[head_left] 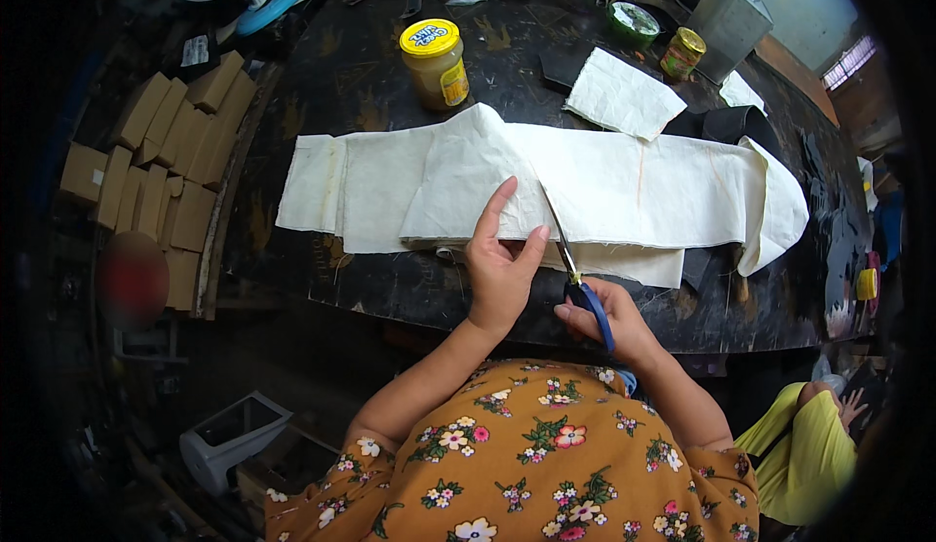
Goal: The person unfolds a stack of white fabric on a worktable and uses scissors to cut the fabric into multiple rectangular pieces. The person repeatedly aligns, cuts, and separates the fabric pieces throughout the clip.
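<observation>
A long strip of layered white cloth (595,172) lies across the dark table, with its right end folded over. My right hand (619,320) grips the blue handles of a pair of scissors (575,284). The blades point away from me and reach onto the cloth near its middle. My left hand (504,264) rests at the near edge of the cloth, left of the blades, with thumb and forefinger spread apart. Beside that hand the cloth rises in a raised fold. Whether its other fingers hold the cloth's edge is hidden.
Beyond the cloth stands a yellow-lidded jar (435,64) on the dark table (361,284). A smaller white cloth piece (624,94) lies at the back right, near a small jar (682,53) and a metal can (731,30). Cardboard boxes (161,157) are stacked left. A person in yellow (804,454) is at lower right.
</observation>
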{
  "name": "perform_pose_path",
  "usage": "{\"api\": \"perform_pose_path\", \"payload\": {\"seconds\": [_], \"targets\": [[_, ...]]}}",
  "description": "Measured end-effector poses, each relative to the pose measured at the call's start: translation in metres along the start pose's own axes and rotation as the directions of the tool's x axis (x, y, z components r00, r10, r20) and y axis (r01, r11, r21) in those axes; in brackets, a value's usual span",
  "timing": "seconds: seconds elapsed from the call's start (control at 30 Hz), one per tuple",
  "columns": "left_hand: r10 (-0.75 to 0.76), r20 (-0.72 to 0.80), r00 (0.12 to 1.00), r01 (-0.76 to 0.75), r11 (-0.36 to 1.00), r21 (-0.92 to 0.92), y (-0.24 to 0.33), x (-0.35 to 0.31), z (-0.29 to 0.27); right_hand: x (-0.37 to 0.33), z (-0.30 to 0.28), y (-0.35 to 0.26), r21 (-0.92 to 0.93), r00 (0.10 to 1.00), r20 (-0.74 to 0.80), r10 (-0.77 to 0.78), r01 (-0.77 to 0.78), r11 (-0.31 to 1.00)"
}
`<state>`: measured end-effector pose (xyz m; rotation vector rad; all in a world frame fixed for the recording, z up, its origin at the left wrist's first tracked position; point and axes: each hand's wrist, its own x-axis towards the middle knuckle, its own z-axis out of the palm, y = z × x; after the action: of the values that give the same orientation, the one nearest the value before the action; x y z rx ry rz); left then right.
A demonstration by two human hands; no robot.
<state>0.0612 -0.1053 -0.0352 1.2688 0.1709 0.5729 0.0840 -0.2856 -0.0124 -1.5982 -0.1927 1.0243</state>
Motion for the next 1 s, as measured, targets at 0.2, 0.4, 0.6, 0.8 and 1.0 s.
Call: {"api": "perform_pose_path", "payload": {"seconds": [0.2,0.4,0.6,0.8,1.0], "targets": [[-0.023,0.042,0.999,0.022,1.0,0.02,-0.001,-0.013,0.003,0.014,0.003,-0.012,0.099,0.985,-0.004,-0.175,0.175,0.98],[-0.011,0.045,0.999,0.01,0.999,0.038,-0.006,-0.02,-0.005,0.016,0.003,-0.008,0.028,0.99,0.028,-0.137,0.136,0.99],[0.108,0.045,0.993,-0.116,0.961,0.253,-0.001,-0.022,-0.011,0.019,0.002,-0.024,0.039,0.99,0.041,-0.131,0.13,0.991],[-0.015,0.033,0.999,0.015,1.0,0.004,0.013,-0.031,-0.008,0.027,0.012,-0.038,0.059,0.987,0.039,-0.155,0.152,0.987],[0.121,0.037,0.992,-0.124,0.987,0.102,0.012,-0.027,-0.008,0.026,0.007,-0.036,0.045,0.988,0.051,-0.147,0.144,0.988]]}}
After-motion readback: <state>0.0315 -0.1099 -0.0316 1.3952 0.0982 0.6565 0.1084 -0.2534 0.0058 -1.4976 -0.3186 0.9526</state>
